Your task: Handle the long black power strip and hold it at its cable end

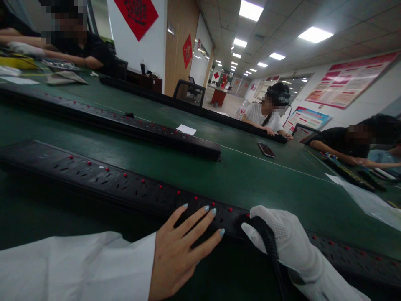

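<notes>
A long black power strip (112,179) with a row of sockets and small red lights or buttons runs across the green table in front of me. My left hand (184,251) is bare and lies with spread fingers over the strip's near edge, fingertips on or just above the sockets. In a white glove, my right hand (291,238) grips a black plug (265,234) between thumb and fingers. That plug sits against a socket to the right of my left hand, and its cable hangs toward me. Whether its pins are in the socket is hidden.
A second black power strip (140,129) lies parallel farther off, with a white paper (186,129) beyond it. A phone (266,149) rests to the right of these. Several people sit around the table. A clear plastic sheet (366,200) lies at the right.
</notes>
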`<action>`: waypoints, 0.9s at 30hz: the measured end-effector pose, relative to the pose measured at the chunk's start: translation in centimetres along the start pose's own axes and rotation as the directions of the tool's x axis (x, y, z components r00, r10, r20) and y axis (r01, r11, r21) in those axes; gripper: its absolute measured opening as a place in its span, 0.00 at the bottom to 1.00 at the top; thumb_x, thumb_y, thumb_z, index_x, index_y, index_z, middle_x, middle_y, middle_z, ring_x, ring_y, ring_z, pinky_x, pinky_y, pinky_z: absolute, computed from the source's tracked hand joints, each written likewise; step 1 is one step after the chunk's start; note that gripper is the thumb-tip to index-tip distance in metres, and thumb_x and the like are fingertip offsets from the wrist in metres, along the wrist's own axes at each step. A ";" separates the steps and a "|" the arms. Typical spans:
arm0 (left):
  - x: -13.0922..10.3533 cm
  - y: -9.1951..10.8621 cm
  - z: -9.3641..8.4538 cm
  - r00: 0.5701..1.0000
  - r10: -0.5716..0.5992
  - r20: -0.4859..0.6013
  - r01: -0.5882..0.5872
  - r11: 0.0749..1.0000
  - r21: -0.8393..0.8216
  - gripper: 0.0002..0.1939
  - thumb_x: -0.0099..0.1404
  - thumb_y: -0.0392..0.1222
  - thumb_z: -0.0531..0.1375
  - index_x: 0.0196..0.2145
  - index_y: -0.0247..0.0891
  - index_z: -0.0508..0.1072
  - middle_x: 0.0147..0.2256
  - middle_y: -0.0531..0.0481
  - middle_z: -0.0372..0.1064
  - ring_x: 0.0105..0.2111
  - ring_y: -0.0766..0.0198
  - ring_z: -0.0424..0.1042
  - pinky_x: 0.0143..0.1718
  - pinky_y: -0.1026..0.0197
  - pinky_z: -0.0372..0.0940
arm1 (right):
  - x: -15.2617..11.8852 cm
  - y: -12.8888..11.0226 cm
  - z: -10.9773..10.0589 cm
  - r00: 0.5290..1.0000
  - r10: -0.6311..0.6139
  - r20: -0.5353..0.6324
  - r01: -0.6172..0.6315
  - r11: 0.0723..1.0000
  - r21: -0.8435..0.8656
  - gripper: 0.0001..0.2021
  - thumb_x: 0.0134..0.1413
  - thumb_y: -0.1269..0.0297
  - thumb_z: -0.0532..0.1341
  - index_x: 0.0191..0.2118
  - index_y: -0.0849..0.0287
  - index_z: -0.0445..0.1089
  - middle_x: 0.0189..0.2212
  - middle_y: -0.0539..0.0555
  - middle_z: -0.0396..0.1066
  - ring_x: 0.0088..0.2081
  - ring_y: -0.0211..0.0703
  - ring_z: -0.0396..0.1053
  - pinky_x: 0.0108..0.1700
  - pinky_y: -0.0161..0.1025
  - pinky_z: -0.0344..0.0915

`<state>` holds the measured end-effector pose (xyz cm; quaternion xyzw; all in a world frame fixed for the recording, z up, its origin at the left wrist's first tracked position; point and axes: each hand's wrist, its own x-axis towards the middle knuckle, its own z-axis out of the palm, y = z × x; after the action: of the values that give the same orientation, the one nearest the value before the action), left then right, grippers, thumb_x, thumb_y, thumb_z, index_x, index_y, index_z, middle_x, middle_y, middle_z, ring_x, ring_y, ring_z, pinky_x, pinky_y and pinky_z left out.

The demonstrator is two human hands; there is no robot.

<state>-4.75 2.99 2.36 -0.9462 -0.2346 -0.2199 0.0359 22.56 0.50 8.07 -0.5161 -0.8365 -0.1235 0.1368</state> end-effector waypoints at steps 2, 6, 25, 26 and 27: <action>0.0 0.0 0.0 1.000 0.000 -0.010 0.000 1.000 0.001 0.34 0.61 0.43 0.60 0.62 0.47 0.53 0.63 0.44 0.49 0.63 0.54 0.44 0.58 0.44 0.34 | 0.0 0.0 0.0 1.000 -0.006 -0.013 0.006 1.000 -0.002 0.10 0.54 0.56 0.59 0.28 0.56 0.64 0.18 0.45 0.63 0.20 0.33 0.60 0.24 0.33 0.51; 0.0 0.0 0.1 1.000 0.002 -0.022 -0.002 1.000 0.003 0.34 0.61 0.42 0.60 0.62 0.46 0.54 0.62 0.44 0.50 0.63 0.53 0.45 0.58 0.44 0.34 | 0.1 0.0 0.0 1.000 -0.007 -0.013 0.007 1.000 0.003 0.11 0.54 0.56 0.59 0.27 0.56 0.63 0.18 0.45 0.62 0.19 0.32 0.59 0.24 0.33 0.51; 0.0 -0.1 -0.1 1.000 0.016 0.021 -0.016 1.000 0.004 0.37 0.59 0.42 0.60 0.63 0.44 0.50 0.63 0.42 0.48 0.63 0.51 0.44 0.58 0.42 0.34 | -0.6 0.2 -0.9 0.980 0.106 -0.169 -0.080 0.985 0.153 0.06 0.56 0.59 0.58 0.35 0.55 0.66 0.24 0.47 0.69 0.23 0.34 0.67 0.27 0.32 0.62; 0.0 -0.1 -0.1 1.000 0.017 0.023 -0.017 1.000 0.000 0.38 0.59 0.41 0.60 0.63 0.44 0.50 0.63 0.42 0.48 0.63 0.50 0.43 0.58 0.42 0.33 | -0.8 0.3 -1.0 0.954 0.184 -0.236 -0.128 0.964 0.232 0.06 0.58 0.60 0.56 0.37 0.55 0.65 0.23 0.46 0.69 0.22 0.33 0.67 0.26 0.31 0.62; 0.0 -0.1 -0.1 1.000 0.017 0.022 -0.017 1.000 -0.005 0.38 0.58 0.41 0.60 0.64 0.44 0.49 0.63 0.42 0.47 0.63 0.51 0.43 0.58 0.42 0.33 | -0.9 0.5 -1.1 0.926 0.250 -0.282 -0.171 0.945 0.278 0.05 0.59 0.60 0.55 0.37 0.54 0.65 0.23 0.45 0.68 0.20 0.32 0.66 0.24 0.30 0.61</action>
<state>-4.80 3.03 2.42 -0.9506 -0.2265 -0.2098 0.0329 23.48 -0.38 8.80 -0.5561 -0.7521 -0.0829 0.3438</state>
